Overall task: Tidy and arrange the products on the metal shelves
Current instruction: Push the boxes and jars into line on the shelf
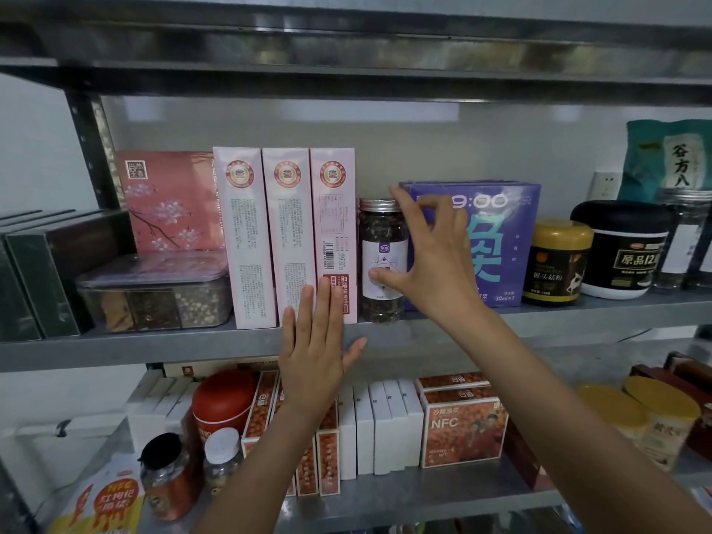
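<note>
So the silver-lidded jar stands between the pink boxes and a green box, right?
Not quite. The head view shows the jar standing between the pink boxes and a purple box, not a green one.

On the upper shelf (578,317), three upright boxes (287,225) stand at the front edge; a jar (379,233) stands just right of them, then a wide box (512,225).

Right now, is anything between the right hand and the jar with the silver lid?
Nothing visible is. The right hand is at the jar, thumb over its label. The pink box and purple box stand beside the jar, not between.
</note>
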{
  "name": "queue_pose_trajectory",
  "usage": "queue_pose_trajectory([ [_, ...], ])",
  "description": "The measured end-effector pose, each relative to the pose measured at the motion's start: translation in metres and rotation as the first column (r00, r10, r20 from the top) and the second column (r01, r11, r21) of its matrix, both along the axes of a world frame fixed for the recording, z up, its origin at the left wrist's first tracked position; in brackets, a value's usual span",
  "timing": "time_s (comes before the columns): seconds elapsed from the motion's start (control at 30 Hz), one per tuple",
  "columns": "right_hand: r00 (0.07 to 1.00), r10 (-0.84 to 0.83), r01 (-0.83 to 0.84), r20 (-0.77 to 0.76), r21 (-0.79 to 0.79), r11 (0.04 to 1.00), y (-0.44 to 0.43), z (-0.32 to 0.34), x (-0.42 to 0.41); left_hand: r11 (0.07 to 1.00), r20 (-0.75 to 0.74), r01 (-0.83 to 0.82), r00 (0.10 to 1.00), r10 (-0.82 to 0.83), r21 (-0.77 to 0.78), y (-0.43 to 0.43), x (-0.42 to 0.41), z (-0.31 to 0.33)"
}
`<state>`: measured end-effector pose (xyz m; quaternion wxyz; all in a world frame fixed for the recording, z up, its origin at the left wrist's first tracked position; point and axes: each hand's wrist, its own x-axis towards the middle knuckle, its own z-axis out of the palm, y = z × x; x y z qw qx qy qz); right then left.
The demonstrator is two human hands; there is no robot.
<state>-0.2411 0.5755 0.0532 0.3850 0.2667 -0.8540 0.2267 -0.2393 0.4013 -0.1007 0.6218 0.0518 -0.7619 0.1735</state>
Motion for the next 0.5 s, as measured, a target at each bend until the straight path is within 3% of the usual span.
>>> queue_pose_trajectory([
  [0.33,0.999,-0.039,0.038,0.001,0.052,0.998,0.002,-0.004,-0.005,0.999,0.047,0.039,0.998,-0.040,0.014,0.001,0.005,0.001],
  [0.43,0.999,0.002,-0.007,-0.041,-0.119,0.993,0.010,-0.001,-0.009,0.999,0.072,0.043,0.996,-0.044,0.022,0.002,0.007,0.002],
  [0.5,0.992,-0.055,0.027,-0.110,-0.240,0.970,0.021,0.006,-0.017,0.998,0.084,0.045,0.995,-0.048,0.035,0.002,0.008,0.003],
])
